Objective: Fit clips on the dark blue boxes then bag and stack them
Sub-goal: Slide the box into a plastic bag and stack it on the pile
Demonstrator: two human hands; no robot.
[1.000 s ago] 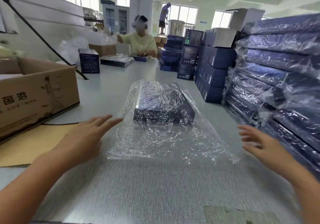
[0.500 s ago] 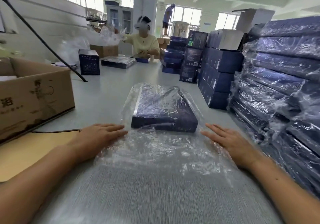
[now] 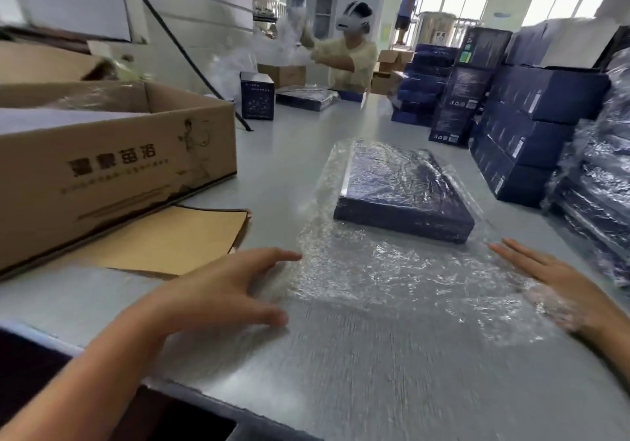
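Observation:
A flat dark blue box (image 3: 402, 192) lies on the grey table (image 3: 283, 154) inside a clear plastic bag (image 3: 392, 277). The bag's loose open end spreads toward me in front of the box. My left hand (image 3: 221, 290) rests with straight fingers on the bag's left edge, fingertips touching the plastic. At the bag's right edge my right hand (image 3: 552, 280) lies flat, its heel under or against the crinkled film. Neither hand touches the box itself.
A big open cardboard carton (image 3: 112, 164) with a loose flap (image 3: 170, 239) stands at my left. Bagged blue boxes (image 3: 593, 195) are stacked at the right, unbagged ones (image 3: 525, 127) behind them. Another person (image 3: 344, 55) handles a bag at the table's far end.
The view has swung left and down. Both hands have stayed at the bag's open end; the right one has slid outward and sits lower on the film.

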